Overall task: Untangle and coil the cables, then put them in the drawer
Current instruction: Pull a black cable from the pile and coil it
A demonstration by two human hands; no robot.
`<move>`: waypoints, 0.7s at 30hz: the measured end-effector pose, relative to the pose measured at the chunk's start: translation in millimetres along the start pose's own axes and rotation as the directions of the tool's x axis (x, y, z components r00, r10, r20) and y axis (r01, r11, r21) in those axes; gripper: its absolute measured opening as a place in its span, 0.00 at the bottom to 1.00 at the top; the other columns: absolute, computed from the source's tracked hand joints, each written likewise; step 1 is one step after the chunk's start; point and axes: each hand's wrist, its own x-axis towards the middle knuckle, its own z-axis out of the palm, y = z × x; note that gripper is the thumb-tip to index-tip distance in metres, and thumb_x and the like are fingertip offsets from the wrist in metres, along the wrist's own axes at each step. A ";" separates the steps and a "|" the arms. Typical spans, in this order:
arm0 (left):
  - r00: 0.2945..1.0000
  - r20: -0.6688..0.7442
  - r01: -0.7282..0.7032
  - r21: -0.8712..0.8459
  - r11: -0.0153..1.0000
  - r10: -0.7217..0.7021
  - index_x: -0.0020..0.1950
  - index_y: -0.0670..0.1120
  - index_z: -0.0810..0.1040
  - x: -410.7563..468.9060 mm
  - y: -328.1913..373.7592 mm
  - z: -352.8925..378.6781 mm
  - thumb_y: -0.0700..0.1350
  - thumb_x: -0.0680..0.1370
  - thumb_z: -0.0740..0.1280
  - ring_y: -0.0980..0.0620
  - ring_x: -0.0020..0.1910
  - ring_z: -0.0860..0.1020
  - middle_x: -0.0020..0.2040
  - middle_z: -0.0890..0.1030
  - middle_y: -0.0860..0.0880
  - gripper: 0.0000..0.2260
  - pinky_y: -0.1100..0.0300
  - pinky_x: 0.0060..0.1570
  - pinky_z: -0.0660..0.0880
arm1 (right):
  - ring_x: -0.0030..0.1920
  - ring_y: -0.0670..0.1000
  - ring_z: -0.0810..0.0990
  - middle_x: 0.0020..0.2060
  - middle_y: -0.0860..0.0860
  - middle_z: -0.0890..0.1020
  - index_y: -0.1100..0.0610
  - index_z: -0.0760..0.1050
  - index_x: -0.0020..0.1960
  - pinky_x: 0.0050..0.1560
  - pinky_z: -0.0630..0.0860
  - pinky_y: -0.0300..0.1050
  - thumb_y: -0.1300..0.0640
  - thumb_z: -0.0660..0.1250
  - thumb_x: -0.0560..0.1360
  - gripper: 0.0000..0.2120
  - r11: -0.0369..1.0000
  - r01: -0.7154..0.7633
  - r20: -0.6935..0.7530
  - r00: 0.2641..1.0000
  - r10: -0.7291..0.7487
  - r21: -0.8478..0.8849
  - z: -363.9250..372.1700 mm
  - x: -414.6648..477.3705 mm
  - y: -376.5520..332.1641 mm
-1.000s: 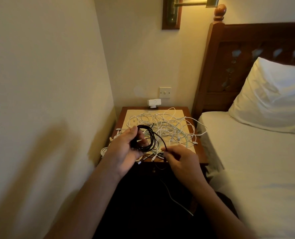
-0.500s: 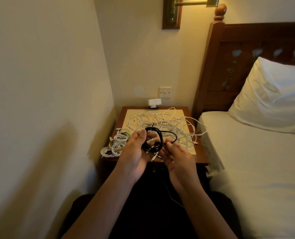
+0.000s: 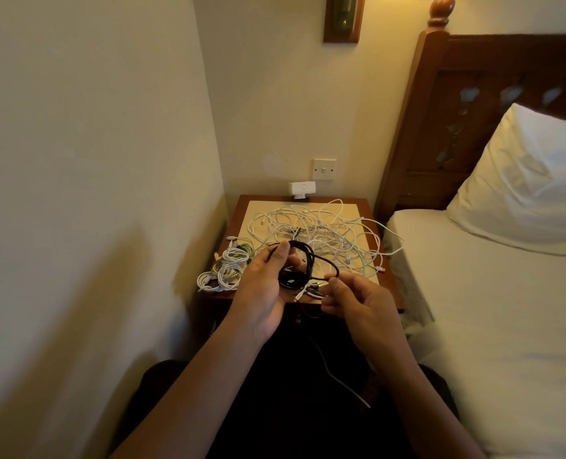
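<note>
Head view: half a second ago my right hand [image 3: 357, 299] lay open beside the black cable coil [image 3: 296, 268]. Now its thumb and forefinger pinch the loose strand, drawn out to the right. My left hand [image 3: 261, 283] grips the coil above the near edge of the nightstand [image 3: 367, 210]. The coil's long axis runs away from me, toward the white tangle [image 3: 324, 230].

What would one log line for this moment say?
step: coiling black cable | left hand: holds coil | right hand: pinches its free length | white tangle: on nightstand
</note>
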 end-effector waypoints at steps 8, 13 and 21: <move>0.996 0.087 0.039 -0.029 0.999 -0.036 0.52 0.40 0.77 -3.1 -4.8 9.5 0.64 0.80 0.61 0.48 0.37 0.73 0.38 0.76 0.46 0.26 0.52 0.39 0.71 | 0.38 0.51 0.84 0.41 0.56 0.87 0.58 0.85 0.50 0.43 0.83 0.44 0.57 0.65 0.83 0.10 0.946 -0.179 0.021 0.983 0.180 0.271 23.6 -7.3 1.8; 0.992 0.124 -0.023 0.156 0.988 0.003 0.50 0.42 0.75 -5.9 -7.5 1.2 0.71 0.73 0.60 0.49 0.34 0.73 0.36 0.75 0.48 0.31 0.54 0.33 0.68 | 0.32 0.45 0.78 0.32 0.48 0.84 0.52 0.84 0.42 0.39 0.74 0.45 0.49 0.66 0.82 0.14 0.986 -0.067 0.105 0.991 0.084 -0.154 27.3 -11.4 9.4; 0.973 0.223 -0.139 0.405 0.904 0.050 0.44 0.41 0.73 -8.5 0.7 -16.9 0.69 0.77 0.55 0.48 0.39 0.74 0.33 0.72 0.48 0.29 0.53 0.49 0.77 | 0.47 0.38 0.81 0.49 0.41 0.82 0.44 0.77 0.62 0.39 0.75 0.31 0.47 0.70 0.80 0.11 0.928 0.146 0.107 0.988 -0.115 -0.343 -12.9 3.3 -25.7</move>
